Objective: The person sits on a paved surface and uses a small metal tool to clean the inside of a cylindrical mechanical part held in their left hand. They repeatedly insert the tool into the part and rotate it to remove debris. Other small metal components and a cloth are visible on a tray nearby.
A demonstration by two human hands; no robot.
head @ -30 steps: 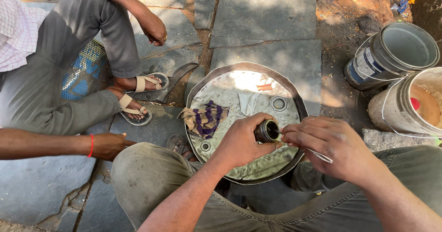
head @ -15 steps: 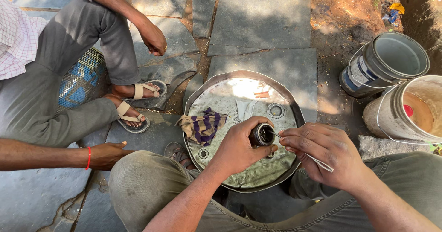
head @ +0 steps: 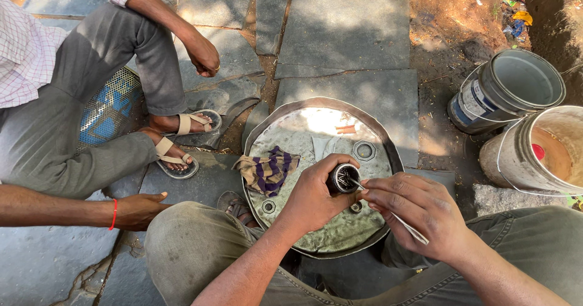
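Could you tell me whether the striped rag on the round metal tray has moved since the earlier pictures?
No. The striped rag lies at the same left spot on the round metal tray; only the camera shifted.

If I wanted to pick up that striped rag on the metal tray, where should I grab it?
Pinch the striped rag at its bunched middle, coming straight down from above. It lies crumpled on the metal tray, so raised folds give purchase, and nothing covers it; both hands work to its right.

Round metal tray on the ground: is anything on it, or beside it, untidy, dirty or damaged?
The tray is smeared with grime, and a striped rag lies crumpled on it. The right-hand bucket is stained inside. Nothing looks broken or spilled.
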